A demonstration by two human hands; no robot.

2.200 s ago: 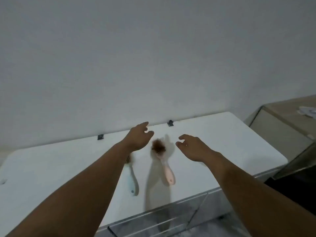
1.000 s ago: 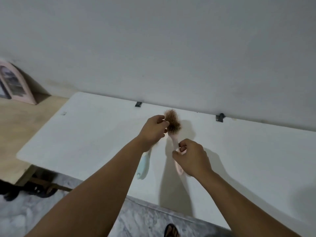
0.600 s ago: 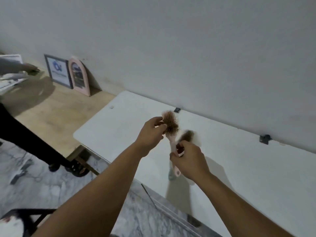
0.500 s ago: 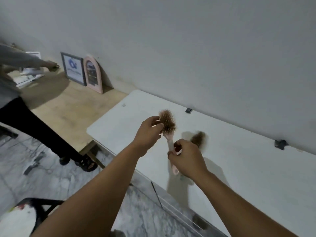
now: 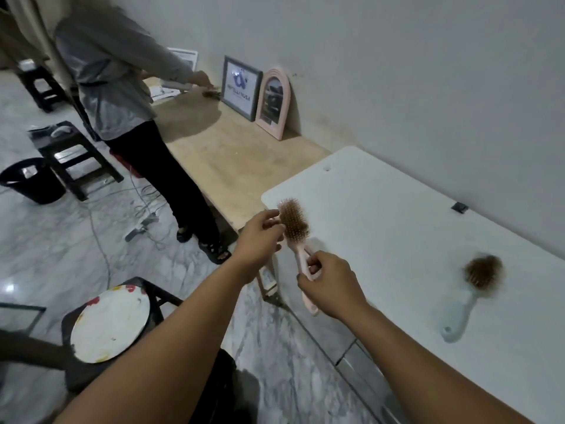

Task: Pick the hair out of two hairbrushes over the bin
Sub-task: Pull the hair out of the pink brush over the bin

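Two hairbrushes are showing: a pink hairbrush point(image 5: 294, 223) and a pale blue hairbrush point(image 5: 472, 289), each carrying one clump of brown hair. Two bare hands are reaching forward, the left hand point(image 5: 257, 240) and the right hand point(image 5: 331, 284), and one other person point(image 5: 122, 87) is standing at the left. Two tables are sitting along the wall, one white table point(image 5: 412, 228) and one wooden table point(image 5: 232, 154), alongside two leaning frames, one black bin point(image 5: 30, 182), two dark stools and one round paint-stained plate point(image 5: 111, 322).
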